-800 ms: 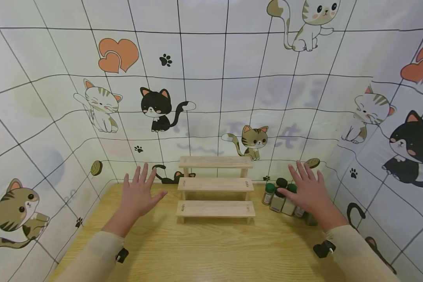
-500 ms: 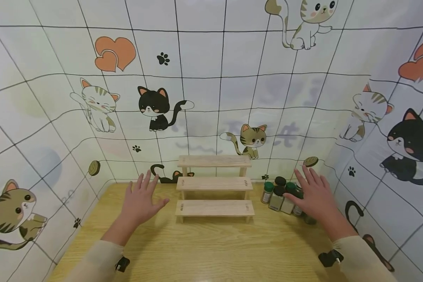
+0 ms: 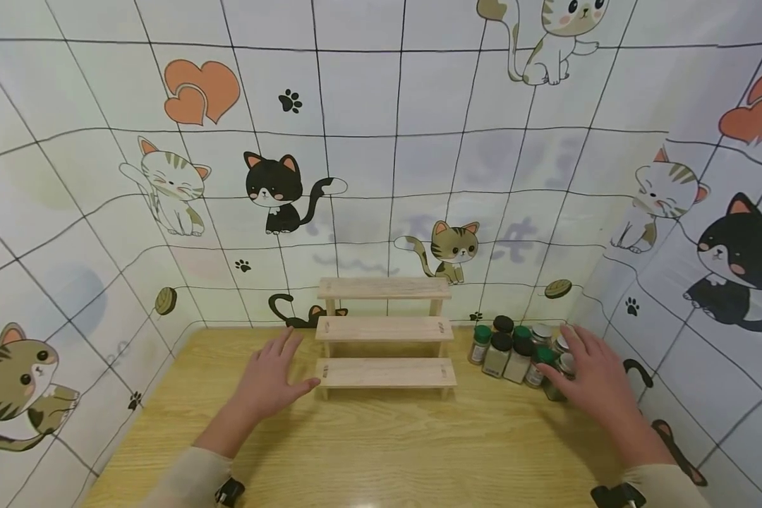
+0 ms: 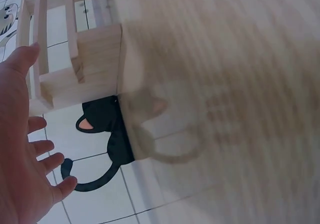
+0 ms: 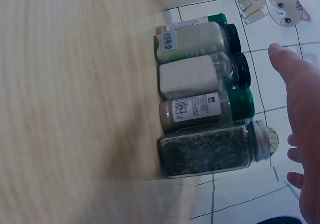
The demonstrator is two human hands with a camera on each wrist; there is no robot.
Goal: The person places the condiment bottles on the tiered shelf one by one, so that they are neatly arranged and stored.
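Observation:
My left hand (image 3: 268, 377) hovers just left of a three-tier wooden rack (image 3: 386, 372), its fingers spread and nothing in them. The left wrist view shows the thumb near the rack's side (image 4: 95, 59). At the right, my right hand (image 3: 597, 377) is over the edge of a cluster of spice jars (image 3: 497, 355), some with green caps and others with black or silvery ones. In the right wrist view, a jar of dark flakes (image 5: 207, 151) lies nearest the fingers, beside a green-capped jar (image 5: 200, 110). The right hand holds nothing; part of the cluster is hidden behind it.
The rack's three shelves are bare. A wooden tabletop (image 3: 381, 451) lies in front of it. Cat-printed sheeting (image 3: 381, 169) with a grid pattern rises closely behind and on both sides of the table.
My left hand has shifted right and lower, closer to the rack. The right hand has moved right and down, uncovering more jars. The rack and jars have stayed put.

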